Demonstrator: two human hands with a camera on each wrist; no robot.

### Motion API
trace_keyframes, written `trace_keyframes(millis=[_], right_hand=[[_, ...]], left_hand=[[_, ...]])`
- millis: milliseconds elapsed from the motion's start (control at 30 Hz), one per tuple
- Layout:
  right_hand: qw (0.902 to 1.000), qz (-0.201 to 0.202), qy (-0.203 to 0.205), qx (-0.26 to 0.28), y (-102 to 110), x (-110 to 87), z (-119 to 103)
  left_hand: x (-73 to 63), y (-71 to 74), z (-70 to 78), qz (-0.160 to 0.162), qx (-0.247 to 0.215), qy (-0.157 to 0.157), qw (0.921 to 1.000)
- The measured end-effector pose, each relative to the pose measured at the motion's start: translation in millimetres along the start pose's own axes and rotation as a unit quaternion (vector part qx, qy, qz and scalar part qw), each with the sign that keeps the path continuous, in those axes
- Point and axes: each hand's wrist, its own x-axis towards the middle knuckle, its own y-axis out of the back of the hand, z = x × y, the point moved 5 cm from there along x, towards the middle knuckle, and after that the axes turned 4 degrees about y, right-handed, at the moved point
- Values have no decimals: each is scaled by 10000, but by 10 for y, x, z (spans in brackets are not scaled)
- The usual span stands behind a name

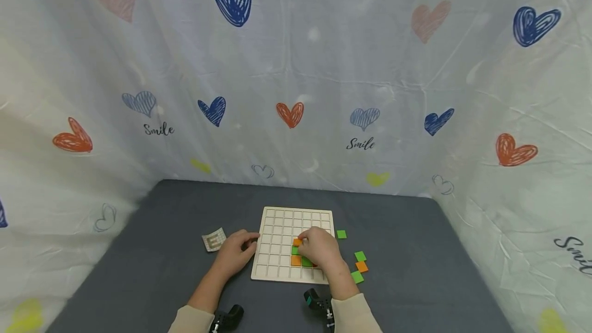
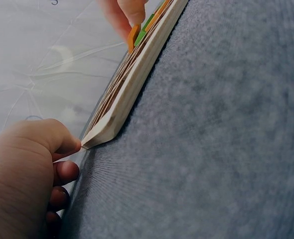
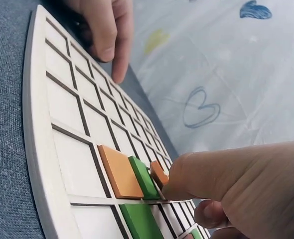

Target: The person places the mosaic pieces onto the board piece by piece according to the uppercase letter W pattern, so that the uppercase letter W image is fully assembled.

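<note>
An orange tile (image 3: 158, 173) tilts over the gridded board (image 1: 275, 248).

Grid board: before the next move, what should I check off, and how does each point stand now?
1. Grid board steadied: ok; the left grip touches its left edge.
2. Held orange tile secured: ok; the right grip pinches it.
3. Held orange tile flat in a cell: not ok; it is tilted.
4. Placed orange tile and the green tile beside it lying in cells: ok.
5. Cells beneath the right grip: cannot tell; partly hidden.
6. Pattern on the small card left of the board: cannot tell; too small to read.
</note>
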Motion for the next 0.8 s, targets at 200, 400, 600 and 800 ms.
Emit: trace_keyframes(millis=[200,400,600,800], right_hand=[[9999,89,-21,75,-18,5,28],[9989,457,-21,-78,-38,19,48],[9964,769,-118,-327,-46,11,36],[9973,715,-121,-134,-7,-3,39]], left_hand=[[-3,3,9,-2,22,70,10000],[5,1,5,29,15,65,10000],[8,-4,-1,3,56,65,10000],[5,-6,-5,-3,70,74,9999]])
